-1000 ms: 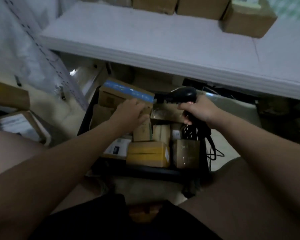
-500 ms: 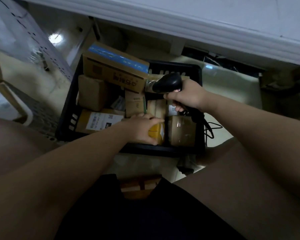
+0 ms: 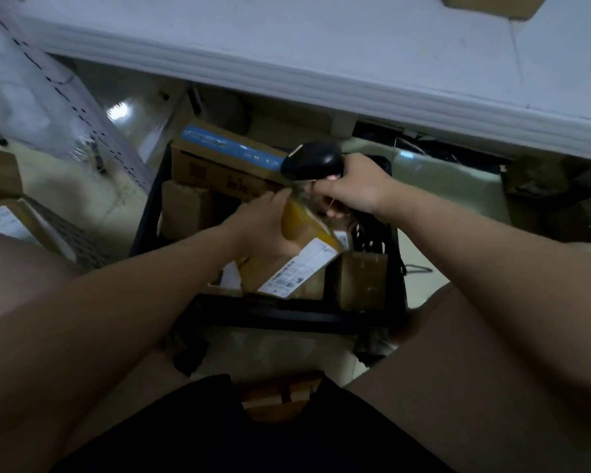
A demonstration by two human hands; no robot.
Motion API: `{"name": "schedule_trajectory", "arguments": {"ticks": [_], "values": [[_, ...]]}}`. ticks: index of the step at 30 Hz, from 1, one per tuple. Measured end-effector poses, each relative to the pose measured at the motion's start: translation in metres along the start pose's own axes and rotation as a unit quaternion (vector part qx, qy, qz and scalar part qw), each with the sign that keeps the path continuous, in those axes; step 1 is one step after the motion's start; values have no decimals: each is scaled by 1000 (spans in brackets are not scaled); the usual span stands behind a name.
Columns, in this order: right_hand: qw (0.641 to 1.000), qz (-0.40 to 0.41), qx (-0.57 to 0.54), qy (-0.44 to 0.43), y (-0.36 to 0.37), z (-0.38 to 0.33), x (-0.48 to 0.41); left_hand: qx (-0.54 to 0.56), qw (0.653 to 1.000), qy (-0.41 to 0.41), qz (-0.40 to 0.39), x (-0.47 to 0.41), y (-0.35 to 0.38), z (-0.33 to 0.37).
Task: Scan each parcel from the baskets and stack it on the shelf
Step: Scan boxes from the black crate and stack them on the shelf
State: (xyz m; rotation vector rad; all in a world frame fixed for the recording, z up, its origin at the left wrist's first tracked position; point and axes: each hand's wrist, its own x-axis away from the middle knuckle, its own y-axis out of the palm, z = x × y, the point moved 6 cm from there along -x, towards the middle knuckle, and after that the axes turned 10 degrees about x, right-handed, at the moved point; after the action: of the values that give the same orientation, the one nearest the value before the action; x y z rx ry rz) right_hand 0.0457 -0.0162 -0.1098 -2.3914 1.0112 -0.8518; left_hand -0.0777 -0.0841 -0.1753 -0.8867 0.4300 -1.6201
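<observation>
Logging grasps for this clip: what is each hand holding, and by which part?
The left hand grips the yellow parcel by its upper end, away from the white label; the right hand grips the scanner by its handle.

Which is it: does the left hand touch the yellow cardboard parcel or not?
Touching. The head view shows the left hand wrapped round the yellow cardboard parcel, no gap.

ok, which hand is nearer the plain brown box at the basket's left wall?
Left. The left hand, holding a yellow parcel, is just right of the plain brown box. The right hand, gripping the scanner, is farther right, beyond the parcel.
</observation>
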Motion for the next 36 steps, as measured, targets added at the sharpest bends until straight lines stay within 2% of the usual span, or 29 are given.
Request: {"name": "schedule_trajectory", "arguments": {"ticks": [5,9,12,15,18,20,22,24,29,33,36], "values": [[992,89,-69,-62,-42,-57,-9,172,975,37,134,15,-128,12],[964,170,-184,-84,-76,-83,-11,299,934,67,184,15,-189,18],[934,168,-300,-97,-89,-94,-16,411,877,76,235,7,-210,15],[919,187,-336,-94,-102,-95,-22,513,805,75,288,-2,-220,14],[909,212,-349,-82,-105,-92,-31,551,771,69,311,-9,-219,16],[903,197,-377,-66,-99,-91,-37,564,762,72,309,-13,-219,16],[882,161,-439,-63,-92,-93,-42,556,777,83,285,-17,-222,16],[864,160,-472,-77,-93,-95,-45,513,817,77,250,-17,-225,20],[859,213,-438,-158,-107,-104,-43,441,859,103,238,-10,-235,27],[893,229,-350,-169,-113,-107,-42,327,915,105,212,-9,-233,34],[907,200,-354,-110,-102,-99,-49,310,920,105,217,-9,-230,38]]}}
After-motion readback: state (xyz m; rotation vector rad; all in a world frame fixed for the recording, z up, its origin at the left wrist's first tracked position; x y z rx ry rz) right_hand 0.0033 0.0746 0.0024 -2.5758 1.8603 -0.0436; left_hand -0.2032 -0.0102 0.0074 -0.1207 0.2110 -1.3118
